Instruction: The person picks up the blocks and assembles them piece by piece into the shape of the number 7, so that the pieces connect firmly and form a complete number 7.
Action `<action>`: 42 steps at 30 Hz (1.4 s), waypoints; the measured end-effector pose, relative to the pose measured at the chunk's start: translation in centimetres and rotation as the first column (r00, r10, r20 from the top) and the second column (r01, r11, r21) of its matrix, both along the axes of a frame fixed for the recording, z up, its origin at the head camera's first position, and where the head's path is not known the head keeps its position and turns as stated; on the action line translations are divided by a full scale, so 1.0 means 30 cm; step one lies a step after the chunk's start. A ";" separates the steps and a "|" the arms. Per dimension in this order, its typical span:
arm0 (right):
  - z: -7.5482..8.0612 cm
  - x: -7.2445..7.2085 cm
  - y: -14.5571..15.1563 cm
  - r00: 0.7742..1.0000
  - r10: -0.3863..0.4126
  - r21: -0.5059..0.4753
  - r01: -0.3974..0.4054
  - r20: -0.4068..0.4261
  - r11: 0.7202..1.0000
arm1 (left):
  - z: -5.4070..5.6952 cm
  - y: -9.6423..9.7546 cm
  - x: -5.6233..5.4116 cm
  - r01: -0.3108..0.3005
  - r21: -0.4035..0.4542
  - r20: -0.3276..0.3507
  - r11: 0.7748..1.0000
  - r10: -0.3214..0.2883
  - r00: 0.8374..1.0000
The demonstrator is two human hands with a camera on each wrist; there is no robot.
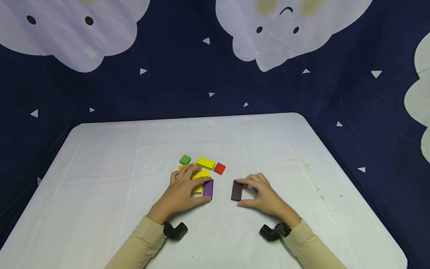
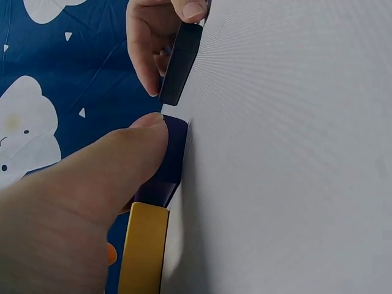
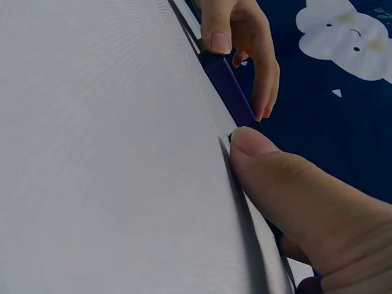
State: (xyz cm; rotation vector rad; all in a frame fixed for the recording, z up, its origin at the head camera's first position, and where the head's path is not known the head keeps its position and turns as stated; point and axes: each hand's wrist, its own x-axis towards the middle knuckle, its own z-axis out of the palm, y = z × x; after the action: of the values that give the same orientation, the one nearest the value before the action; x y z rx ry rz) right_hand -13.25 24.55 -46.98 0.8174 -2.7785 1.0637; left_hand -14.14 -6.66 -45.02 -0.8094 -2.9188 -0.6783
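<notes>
Table [image 1: 84,209] in white, left hand [image 1: 184,189] pinching purple block [image 1: 208,189], right hand [image 1: 263,192] pinching dark brown block [image 1: 236,191], yellow block [image 2: 144,248] apparently touching the purple one.

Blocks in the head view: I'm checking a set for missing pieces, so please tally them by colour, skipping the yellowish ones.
Green block: 1
Red block: 1
Purple block: 1
Dark brown block: 1
Total: 4
</notes>
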 end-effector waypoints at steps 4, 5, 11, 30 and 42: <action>0.002 -0.002 0.007 1.000 0.013 -0.003 -0.013 0.006 1.000 | -0.001 -0.001 -0.001 0.001 0.014 -0.014 1.000 0.000 1.000; 0.002 -0.003 0.008 1.000 0.017 -0.005 -0.017 0.005 1.000 | -0.001 -0.001 -0.001 0.001 0.020 -0.018 1.000 0.000 1.000; 0.003 0.000 0.009 1.000 0.018 -0.024 -0.018 -0.013 1.000 | -0.005 -0.004 0.000 0.006 0.043 -0.029 0.999 -0.005 1.000; 0.005 0.005 0.002 1.000 -0.007 -0.036 0.007 -0.023 0.999 | 0.004 -0.001 0.006 -0.009 0.062 -0.003 0.998 0.010 1.000; 0.011 0.012 0.001 1.000 -0.002 -0.036 0.002 -0.017 0.999 | 0.010 0.005 -0.002 -0.009 0.133 0.022 0.991 0.007 1.000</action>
State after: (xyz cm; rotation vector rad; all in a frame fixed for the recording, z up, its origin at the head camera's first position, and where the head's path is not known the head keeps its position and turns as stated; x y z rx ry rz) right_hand -12.89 24.59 -46.65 0.8154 -2.7371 1.0971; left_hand -14.20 -6.52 -44.71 -0.7806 -2.8562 -0.8756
